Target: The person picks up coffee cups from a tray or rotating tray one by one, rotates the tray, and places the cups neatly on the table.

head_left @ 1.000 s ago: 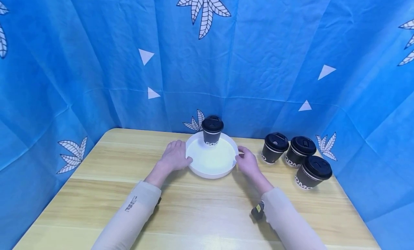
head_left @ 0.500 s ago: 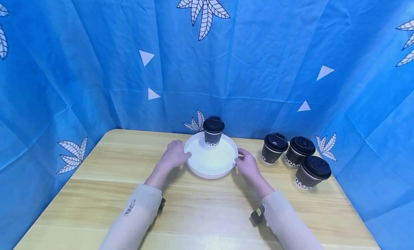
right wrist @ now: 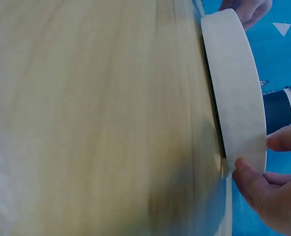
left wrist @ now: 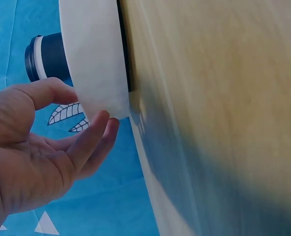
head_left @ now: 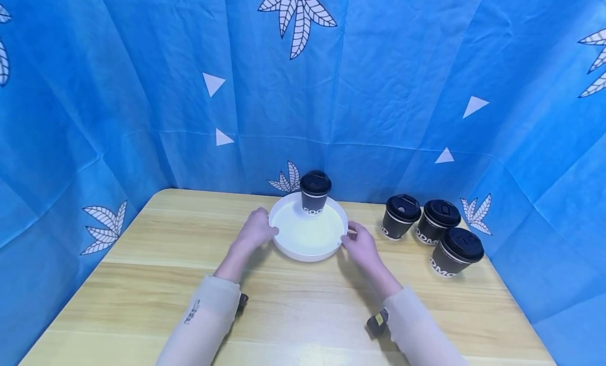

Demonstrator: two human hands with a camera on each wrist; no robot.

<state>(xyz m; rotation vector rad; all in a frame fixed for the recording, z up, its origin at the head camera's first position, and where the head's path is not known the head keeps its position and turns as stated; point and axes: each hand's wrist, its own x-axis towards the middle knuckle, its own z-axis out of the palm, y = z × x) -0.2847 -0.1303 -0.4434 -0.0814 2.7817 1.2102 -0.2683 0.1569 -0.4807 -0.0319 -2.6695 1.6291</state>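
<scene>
A round white tray with a low upright wall lies on the wooden table, between both hands. Toward its far edge stands a dark paper coffee cup with a black lid. My left hand pinches the tray's left side; in the left wrist view, its thumb is at the rim and its fingers bend against the outer wall. My right hand pinches the opposite side, with the rim between thumb and fingers in the right wrist view.
Three more lidded dark cups, a left one, a back one and a front one, stand close together on the table's right side. A blue curtain hangs right behind the table.
The cup has shifted slightly right, while the tray has edged slightly left between the hands. Right hand has moved a little left; left forearm has swung slightly right. The three other cups stand as before.
</scene>
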